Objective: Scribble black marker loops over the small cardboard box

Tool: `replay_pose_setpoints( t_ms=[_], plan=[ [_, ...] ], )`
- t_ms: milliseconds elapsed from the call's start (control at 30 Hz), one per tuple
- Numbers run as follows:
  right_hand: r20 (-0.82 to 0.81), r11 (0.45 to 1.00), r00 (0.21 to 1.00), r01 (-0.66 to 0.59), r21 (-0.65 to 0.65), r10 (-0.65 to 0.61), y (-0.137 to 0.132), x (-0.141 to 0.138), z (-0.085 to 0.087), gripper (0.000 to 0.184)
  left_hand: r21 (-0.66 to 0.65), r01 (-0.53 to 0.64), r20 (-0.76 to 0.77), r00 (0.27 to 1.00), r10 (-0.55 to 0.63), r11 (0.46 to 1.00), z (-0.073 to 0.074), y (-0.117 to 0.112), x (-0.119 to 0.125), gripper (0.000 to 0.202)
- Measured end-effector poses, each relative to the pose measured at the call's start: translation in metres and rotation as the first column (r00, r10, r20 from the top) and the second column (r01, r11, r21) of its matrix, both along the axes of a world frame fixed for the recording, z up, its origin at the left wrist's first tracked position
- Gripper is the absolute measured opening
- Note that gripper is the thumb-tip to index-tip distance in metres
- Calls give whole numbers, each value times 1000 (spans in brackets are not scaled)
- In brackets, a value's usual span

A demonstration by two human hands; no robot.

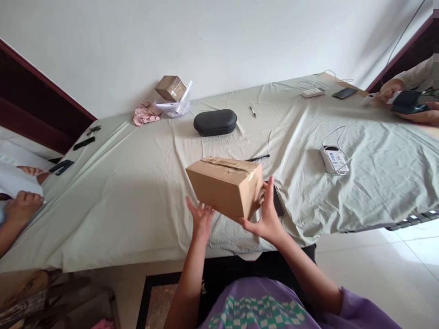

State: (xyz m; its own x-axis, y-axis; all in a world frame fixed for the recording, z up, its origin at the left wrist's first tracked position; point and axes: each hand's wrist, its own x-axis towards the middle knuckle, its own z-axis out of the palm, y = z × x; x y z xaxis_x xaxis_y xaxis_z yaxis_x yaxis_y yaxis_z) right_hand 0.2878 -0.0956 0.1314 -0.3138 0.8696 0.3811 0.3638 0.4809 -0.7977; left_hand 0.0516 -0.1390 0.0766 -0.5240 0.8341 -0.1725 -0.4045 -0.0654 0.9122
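I hold a brown cardboard box (224,185), taped along its top, just above the near edge of a table under a pale green sheet (120,192). My left hand (201,219) props it from below at the near left corner, fingers spread. My right hand (265,214) grips the right end, thumb under and fingers up the side. A dark flat object (277,203) lies on the sheet behind my right hand, partly hidden.
A black oval case (215,122), a pen (259,158), a white power bank with cable (334,159), a small box on a plastic bag (171,89) and pink cloth (146,114) lie on the sheet. Another person's hands hold a phone (408,103) at far right; someone sits at left (20,205).
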Motion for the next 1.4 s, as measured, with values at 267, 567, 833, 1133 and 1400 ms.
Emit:
replay_pose_setpoints(
  t_ms=[267, 567, 833, 1133, 1400],
  plan=[
    [309, 873, 910, -372, 316, 275, 22, 24, 61, 145, -21, 715, -968, 161, -194, 699, 85, 17, -77, 169],
    [-198, 986, 966, -163, 21, 164, 8, 34, 25, 113, 31, 805, -998, -6, 60, 592, 100, 24, -43, 145],
    [-626, 308, 766, -567, -764, -143, 17, 37, -3, 77, 84, 805, -922, -160, 352, 587, 81, 0, -32, 108],
    [-676, 744, 737, -449, -495, -5, 11, 25, -32, 122, -235, 526, -770, 413, -486, 818, 75, -21, -52, 94],
    [-412, 750, 851, -498, -436, 326, 2, 44, -51, 132, -9, 690, -409, 658, -632, 724, 44, -13, -17, 146]
  ],
)
